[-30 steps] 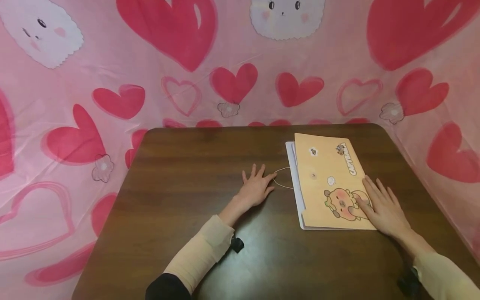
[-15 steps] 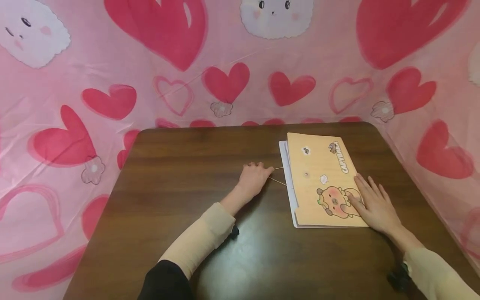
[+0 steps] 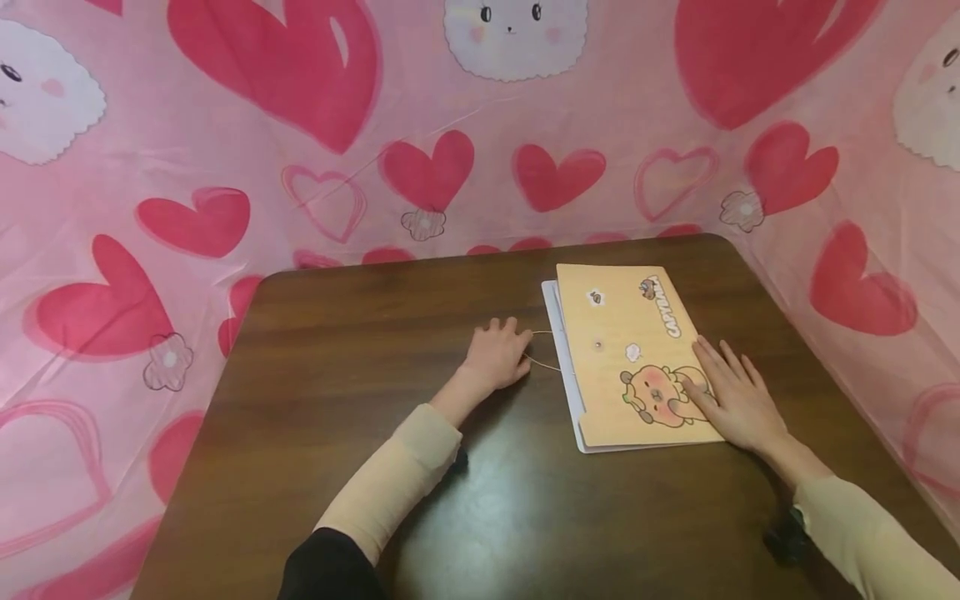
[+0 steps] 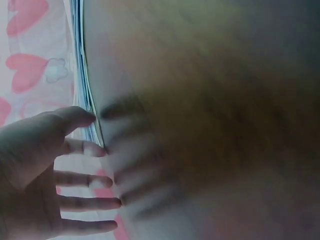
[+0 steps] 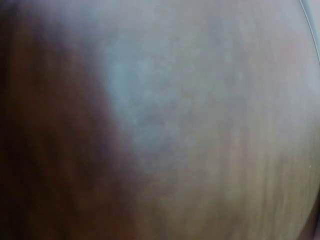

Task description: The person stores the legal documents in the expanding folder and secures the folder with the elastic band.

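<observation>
A yellow expanding file folder (image 3: pixel 609 379) with a capybara drawing lies on the wooden table, its slightly parted left edge showing white layers. From that edge a thin elastic cord (image 3: pixel 542 364) loops out to the left. My left hand (image 3: pixel 497 357) rests on the tabletop, thumb and forefinger at the loop's end. In the left wrist view, the fingers of this hand (image 4: pixel 45 170) are straight and spread, with the folder's layered edge (image 4: pixel 80 60) beyond. My right hand (image 3: pixel 738 408) presses flat across the folder's lower right edge. The right wrist view holds only blurred tabletop (image 5: pixel 200 130).
The brown wooden table (image 3: pixel 315 400) has rounded far corners. A pink cloth (image 3: pixel 300 125) printed with hearts hangs behind it and along both sides. Dark wrist cameras sit under both sleeves.
My left hand's fingers drew in around the cord's end, then loosened again. The right hand stays on the folder. The head view has shifted, so everything appears further left.
</observation>
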Demonstrator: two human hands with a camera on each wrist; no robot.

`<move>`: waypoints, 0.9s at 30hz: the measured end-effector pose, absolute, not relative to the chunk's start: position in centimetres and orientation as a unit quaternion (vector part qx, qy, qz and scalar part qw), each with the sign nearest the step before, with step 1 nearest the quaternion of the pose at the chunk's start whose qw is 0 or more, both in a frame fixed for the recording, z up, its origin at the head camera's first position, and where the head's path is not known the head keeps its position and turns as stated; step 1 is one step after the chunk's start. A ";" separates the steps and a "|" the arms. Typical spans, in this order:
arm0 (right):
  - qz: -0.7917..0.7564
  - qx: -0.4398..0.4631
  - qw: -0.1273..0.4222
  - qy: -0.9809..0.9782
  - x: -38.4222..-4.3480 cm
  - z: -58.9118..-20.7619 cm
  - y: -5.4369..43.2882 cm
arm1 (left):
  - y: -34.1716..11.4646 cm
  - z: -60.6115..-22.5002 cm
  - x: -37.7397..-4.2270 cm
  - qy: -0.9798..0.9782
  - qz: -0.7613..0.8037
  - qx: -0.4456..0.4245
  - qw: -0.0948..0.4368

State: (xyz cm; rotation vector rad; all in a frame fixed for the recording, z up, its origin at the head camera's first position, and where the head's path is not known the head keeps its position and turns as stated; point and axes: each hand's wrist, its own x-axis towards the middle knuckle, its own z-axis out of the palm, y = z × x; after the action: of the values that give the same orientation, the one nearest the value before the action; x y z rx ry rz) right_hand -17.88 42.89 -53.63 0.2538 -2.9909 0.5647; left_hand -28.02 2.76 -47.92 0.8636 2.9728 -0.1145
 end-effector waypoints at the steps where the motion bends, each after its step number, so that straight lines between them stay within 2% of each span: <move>1: 0.184 0.083 0.043 -0.978 -17.9 -53.6 42.9 | 2.7 -48.0 -28.0 0.961 -0.024 0.275 0.022; 6: 0.181 0.083 0.043 -0.979 -18.1 -53.5 43.0 | 2.9 -48.9 -28.4 0.965 0.031 0.259 -0.006; 10: 0.181 0.081 0.041 -0.979 -18.0 -53.5 42.9 | 3.4 -48.8 -28.6 0.964 0.085 0.251 0.008; 16: 0.183 0.079 0.040 -0.979 -17.8 -53.6 42.8 | 4.3 -48.1 -29.1 0.957 0.188 0.197 0.106; 18: 0.184 0.079 0.039 -0.979 -17.8 -53.6 42.8 | 4.4 -48.1 -29.4 0.949 0.218 0.192 0.124; 20: 0.186 0.078 0.037 -0.979 -17.8 -53.7 42.8 | 4.5 -49.8 -30.4 0.938 0.259 0.195 0.123; 24: 0.182 0.076 0.037 -0.980 -17.8 -53.8 42.8 | 4.1 -49.9 -30.9 0.870 0.426 0.178 0.175; 27: 0.182 0.076 0.038 -0.980 -17.9 -53.8 42.9 | 4.1 -48.7 -30.5 0.762 0.588 0.109 0.249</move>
State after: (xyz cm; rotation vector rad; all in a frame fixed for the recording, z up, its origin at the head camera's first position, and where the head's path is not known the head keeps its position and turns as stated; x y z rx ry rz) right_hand -17.86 42.90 -53.81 0.2328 -3.0062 0.5578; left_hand -30.52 4.06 -48.69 0.2979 2.0755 1.6002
